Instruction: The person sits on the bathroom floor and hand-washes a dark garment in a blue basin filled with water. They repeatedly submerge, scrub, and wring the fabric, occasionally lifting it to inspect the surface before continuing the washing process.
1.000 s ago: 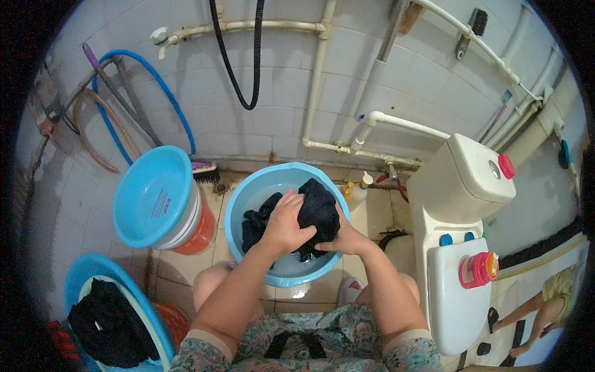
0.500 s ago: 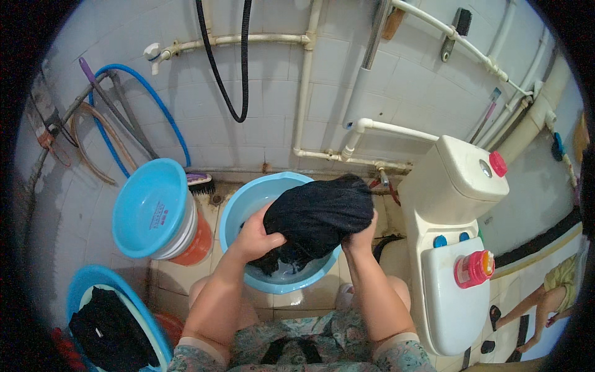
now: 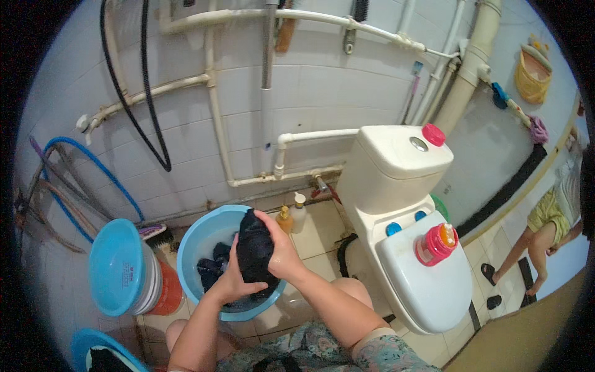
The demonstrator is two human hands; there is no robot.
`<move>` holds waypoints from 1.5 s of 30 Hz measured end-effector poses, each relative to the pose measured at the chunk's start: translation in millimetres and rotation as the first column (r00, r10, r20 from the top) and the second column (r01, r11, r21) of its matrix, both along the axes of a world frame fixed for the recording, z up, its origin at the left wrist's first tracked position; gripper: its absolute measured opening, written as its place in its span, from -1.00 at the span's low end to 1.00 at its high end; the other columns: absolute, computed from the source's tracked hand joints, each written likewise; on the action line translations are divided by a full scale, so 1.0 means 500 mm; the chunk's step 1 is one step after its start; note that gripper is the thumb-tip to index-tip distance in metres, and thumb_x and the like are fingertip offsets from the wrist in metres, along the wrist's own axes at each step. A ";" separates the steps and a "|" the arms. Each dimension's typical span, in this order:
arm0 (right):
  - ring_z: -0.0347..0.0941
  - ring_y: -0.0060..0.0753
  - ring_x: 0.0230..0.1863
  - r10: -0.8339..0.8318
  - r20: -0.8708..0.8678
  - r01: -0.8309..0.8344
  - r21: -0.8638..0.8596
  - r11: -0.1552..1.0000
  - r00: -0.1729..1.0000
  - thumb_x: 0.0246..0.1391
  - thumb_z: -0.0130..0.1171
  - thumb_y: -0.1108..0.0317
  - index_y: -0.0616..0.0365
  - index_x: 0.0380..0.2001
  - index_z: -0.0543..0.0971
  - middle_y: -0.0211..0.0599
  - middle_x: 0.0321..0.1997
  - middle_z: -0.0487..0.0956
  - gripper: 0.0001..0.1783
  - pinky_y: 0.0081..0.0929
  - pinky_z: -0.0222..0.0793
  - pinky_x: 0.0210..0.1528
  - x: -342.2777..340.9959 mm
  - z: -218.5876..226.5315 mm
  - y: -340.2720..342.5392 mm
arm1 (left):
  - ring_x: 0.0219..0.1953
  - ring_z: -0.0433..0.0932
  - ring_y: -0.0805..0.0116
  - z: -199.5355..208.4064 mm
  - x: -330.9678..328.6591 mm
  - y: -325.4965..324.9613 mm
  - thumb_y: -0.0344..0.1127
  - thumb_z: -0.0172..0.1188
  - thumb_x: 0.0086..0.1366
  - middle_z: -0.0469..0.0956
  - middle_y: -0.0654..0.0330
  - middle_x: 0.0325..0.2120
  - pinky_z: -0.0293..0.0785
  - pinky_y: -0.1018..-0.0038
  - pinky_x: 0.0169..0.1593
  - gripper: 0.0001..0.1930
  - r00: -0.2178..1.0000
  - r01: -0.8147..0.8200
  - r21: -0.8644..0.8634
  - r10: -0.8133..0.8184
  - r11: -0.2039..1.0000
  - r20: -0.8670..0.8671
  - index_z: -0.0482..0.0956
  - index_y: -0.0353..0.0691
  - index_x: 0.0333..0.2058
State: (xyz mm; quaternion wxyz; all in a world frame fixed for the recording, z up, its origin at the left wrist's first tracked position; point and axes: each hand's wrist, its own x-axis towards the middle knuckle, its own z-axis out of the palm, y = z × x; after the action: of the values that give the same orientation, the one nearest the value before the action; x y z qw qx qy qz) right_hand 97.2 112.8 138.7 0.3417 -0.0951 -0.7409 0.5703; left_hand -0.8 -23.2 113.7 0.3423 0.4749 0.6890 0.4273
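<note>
Both my hands are closed round a wet black cloth garment (image 3: 254,248), gathered into an upright bundle over a light-blue basin (image 3: 188,248). My left hand (image 3: 233,284) grips its left side and lower end, the thumb lying across the bottom. From the right, my right hand (image 3: 282,253) wraps the upper part, fingers pressed against the cloth. More dark cloth (image 3: 212,268) lies in the basin's water, left of my hands; whether it joins the held bundle I cannot tell.
A bucket topped by a blue basin (image 3: 113,266) stands left; another blue tub (image 3: 93,338) holds dark cloth. Two pump bottles (image 3: 299,214) stand behind the basin. At right, the toilet (image 3: 427,279) bears an open red jar (image 3: 436,245). Another person's legs (image 3: 536,248) show far right.
My view has swung right, so the basin appears farther left. The black garment, earlier held wide between my hands, is now gathered into a narrower upright bundle with my hands closer together.
</note>
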 end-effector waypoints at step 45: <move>0.37 -0.45 -0.02 0.298 0.044 -0.258 -0.395 0.882 0.953 -0.36 -0.08 0.80 0.12 -0.09 0.51 -0.32 -0.08 0.48 -0.36 -0.52 0.22 0.08 -0.002 0.024 0.044 | 0.26 0.05 0.08 -0.024 -0.080 -0.010 -0.12 0.41 -0.12 0.02 -0.09 0.22 -0.01 0.29 0.27 0.07 0.979 -0.066 0.021 0.069 0.998 -0.191 -0.14 -0.17 0.27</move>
State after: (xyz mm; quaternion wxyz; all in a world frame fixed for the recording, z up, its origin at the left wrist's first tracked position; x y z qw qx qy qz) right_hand 96.2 135.1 150.7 0.1922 -0.0821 -0.6371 0.7419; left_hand -41.0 -28.5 101.6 0.2561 0.4926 0.7315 0.3958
